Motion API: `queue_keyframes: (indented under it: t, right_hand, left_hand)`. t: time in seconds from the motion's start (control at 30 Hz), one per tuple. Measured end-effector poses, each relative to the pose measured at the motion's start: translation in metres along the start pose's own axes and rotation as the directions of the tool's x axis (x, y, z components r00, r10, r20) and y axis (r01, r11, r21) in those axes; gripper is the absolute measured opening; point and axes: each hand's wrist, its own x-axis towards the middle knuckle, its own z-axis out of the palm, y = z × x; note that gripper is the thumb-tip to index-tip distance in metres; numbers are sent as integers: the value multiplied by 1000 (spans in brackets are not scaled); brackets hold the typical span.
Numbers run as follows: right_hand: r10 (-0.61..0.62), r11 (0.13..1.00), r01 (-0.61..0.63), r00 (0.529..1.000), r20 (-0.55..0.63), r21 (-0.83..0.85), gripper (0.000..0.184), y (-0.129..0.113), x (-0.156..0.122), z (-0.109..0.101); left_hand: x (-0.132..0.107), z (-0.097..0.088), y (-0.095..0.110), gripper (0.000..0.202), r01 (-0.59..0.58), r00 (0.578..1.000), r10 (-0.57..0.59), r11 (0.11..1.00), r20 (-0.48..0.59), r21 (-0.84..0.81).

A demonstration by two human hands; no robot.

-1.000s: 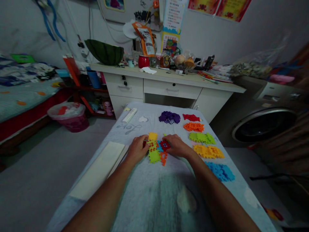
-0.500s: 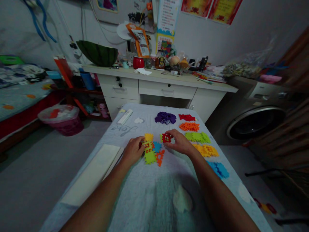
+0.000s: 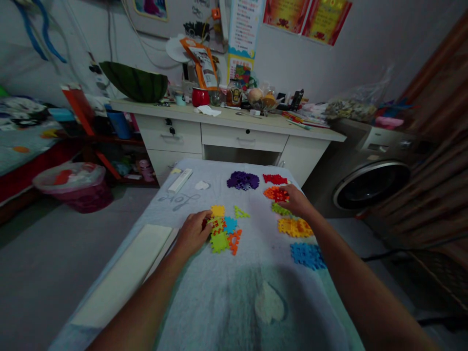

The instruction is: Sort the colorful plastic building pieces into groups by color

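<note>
My left hand [image 3: 193, 233] is closed at the left edge of a cluster of joined interlocking plastic tiles [image 3: 220, 241], coloured yellow, green, red, blue and orange. A bit of dark red shows at its fingertips, mostly hidden. My right hand [image 3: 294, 200] pinches a red window tile [image 3: 280, 195] over the orange tile pile [image 3: 269, 193] and the light green pile [image 3: 281, 209], which the hand partly covers. Between the two hands lies a light green triangular tile [image 3: 240, 212].
Purple [image 3: 243, 180], red [image 3: 275, 179], yellow [image 3: 295, 227] and blue [image 3: 307, 256] tile piles lie on the cloth-covered table [image 3: 215, 302]. A white remote [image 3: 180, 181] sits at the far left. Behind stands a cluttered desk [image 3: 234, 117], with a washing machine [image 3: 369, 175] at right.
My right hand has carried the red window tile right, from beside the cluster to the orange and green piles. The green triangular tile is now uncovered. My left hand stays at the cluster.
</note>
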Motion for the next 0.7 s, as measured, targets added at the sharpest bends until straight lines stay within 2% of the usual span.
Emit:
queue_keyframes:
  t: [0.17,0.33,0.5,0.7]
  right_hand:
    - [120,990,-123,992,-46,-71,38,13,15,0]
    - [284,945,-298,952,-113,-132,34,31,46,6]
    - [378,908,-397,914,-144,-136,32,47,79,23]
    - [421,886,-441,895,-147,-144,35,60,108,47]
  left_hand:
    - [-1,0,-1,32,5,1000,-5,1000,-2,-11]
    - [0,-1,1,35,26,1000,-26,1000,14,-12]
    - [1,0,0,35,35,999,-35,999,10,-20]
    - [0,0,-3,32,28,999,-28,999,16,-29]
